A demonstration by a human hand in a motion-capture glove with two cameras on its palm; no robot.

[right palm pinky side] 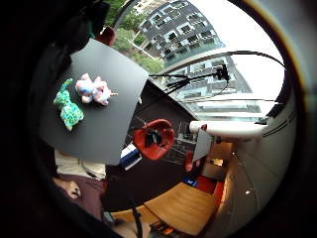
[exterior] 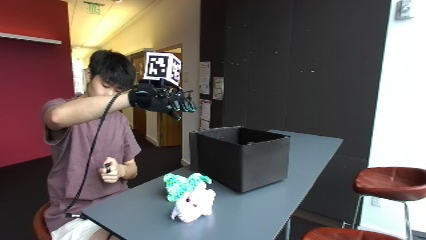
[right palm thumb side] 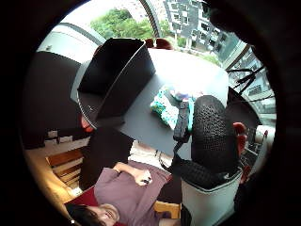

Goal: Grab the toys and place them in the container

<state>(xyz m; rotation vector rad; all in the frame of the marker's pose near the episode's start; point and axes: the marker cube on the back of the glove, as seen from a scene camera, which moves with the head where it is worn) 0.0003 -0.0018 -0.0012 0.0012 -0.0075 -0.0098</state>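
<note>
Outside view. Gloved right hand (exterior: 160,100): raised high at head level, above and to the person's side of the black container (exterior: 243,156); fingers (exterior: 184,103) extended and spread, grasping nothing. Two soft toys on the grey bench (exterior: 266,210), touching each other, just beside the container on its near side: a teal speckled toy (exterior: 181,184) behind, a pink-white toy (exterior: 193,205) in front. Both lie well below the hand, down and slightly forward of the fingertips. Container upright, open at the top; nothing seen inside from this angle. Bare left hand (exterior: 113,170) held near the chest, away from the toys.

Little-finger-side palm view. Bench seen from far above; teal speckled toy (right palm pinky side: 68,107) and pink-white toy (right palm pinky side: 93,89) lie side by side, touching. The teal toy's long axis runs roughly parallel to the bench's long edge.

Thumb-side palm view. Container (right palm thumb side: 115,75) stands at one end of the bench; the toys (right palm thumb side: 164,106) lie just beside it, partly hidden behind a gloved finger.

Judgement: no toy picked up yet. The coming move calls for a long straight descent, palm facing down, onto the pair.
</note>
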